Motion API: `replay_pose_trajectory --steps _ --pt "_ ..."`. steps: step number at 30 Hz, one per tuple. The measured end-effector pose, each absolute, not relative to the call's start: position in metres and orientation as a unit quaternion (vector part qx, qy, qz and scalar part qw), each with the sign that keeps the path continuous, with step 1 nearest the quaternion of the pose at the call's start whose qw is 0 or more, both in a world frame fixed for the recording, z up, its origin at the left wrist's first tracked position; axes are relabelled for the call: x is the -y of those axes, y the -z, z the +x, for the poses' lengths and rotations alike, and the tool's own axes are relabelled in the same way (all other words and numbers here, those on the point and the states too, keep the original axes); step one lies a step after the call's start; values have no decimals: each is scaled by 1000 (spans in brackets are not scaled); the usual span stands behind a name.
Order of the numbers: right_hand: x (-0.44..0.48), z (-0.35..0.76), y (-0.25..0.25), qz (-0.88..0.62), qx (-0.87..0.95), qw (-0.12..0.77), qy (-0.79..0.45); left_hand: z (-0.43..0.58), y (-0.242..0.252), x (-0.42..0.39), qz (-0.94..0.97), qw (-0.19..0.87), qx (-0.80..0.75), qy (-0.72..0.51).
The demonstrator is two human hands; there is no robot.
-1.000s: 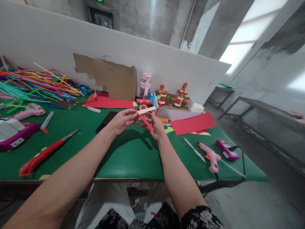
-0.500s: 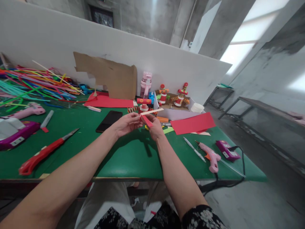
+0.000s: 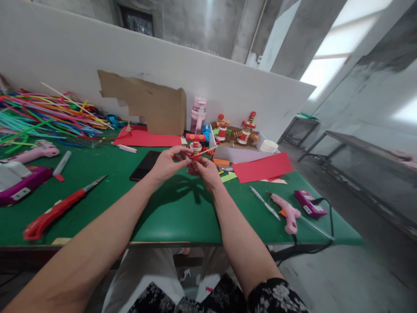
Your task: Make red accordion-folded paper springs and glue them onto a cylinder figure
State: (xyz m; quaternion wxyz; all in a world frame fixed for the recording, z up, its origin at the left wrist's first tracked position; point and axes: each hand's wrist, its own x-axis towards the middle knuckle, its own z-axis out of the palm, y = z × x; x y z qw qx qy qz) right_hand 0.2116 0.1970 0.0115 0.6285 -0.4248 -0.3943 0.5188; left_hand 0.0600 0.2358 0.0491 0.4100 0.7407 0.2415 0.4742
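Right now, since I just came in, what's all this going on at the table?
A person is holding thin pale and red paper strips between the fingers of the left hand and right hand, above a padded green tabletop. Behind the hands, two little red-and-white figures stand in a shallow pale cardboard box. A pink plastic glue gun lies untouched on the right, and a red-handled blade lies on the left.

Paper strip [image 3: 206, 151] between phone [image 3: 143, 166] and glue gun [image 3: 286, 208]; pen [image 3: 265, 203] left of gun; figures [image 3: 243, 137] in box [image 3: 236, 155] behind.
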Motion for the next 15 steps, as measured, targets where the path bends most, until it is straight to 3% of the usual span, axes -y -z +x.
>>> replay_pose_trajectory --steps 4,15 --pt "-198 210 -10 -408 410 623 -527 59 -49 -237 753 355 -231 -504" --pt "-185 211 -24 -411 427 628 -504 62 -48 -235 654 481 -254 -526"
